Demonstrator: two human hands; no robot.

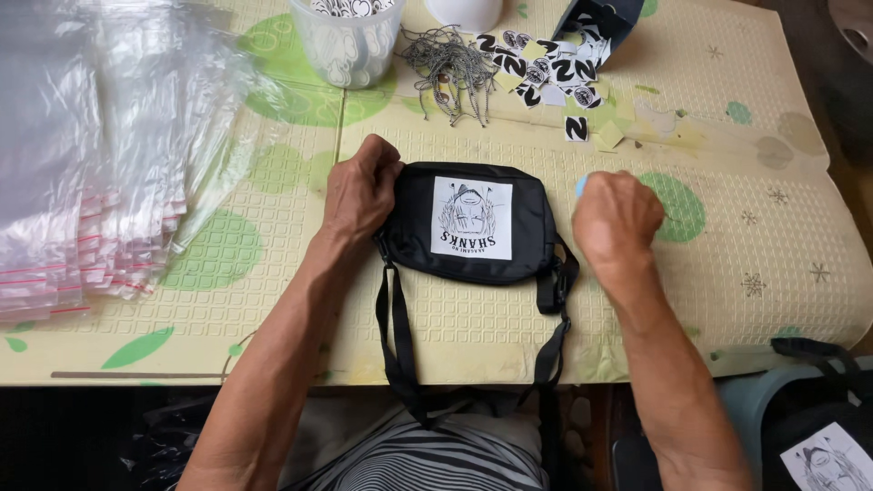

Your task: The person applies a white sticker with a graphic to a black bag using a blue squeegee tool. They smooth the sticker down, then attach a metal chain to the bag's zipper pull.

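Note:
A small black shoulder bag [536, 214] with a white printed patch [471, 218] lies flat on the patterned table mat [273, 300]; its black strap [397, 336] hangs over the near edge. My left hand [359, 191] rests curled on the bag's left end, gripping it. My right hand [616, 218] hovers just right of the bag, fingers closed around a small light-blue thing [581, 185] that barely shows.
A stack of clear zip bags [82, 155] covers the left. At the back stand a clear plastic tub [350, 41], a bundle of grey strings [447, 64] and scattered black-and-white stickers [546, 68]. Another black bag [823, 445] sits low right.

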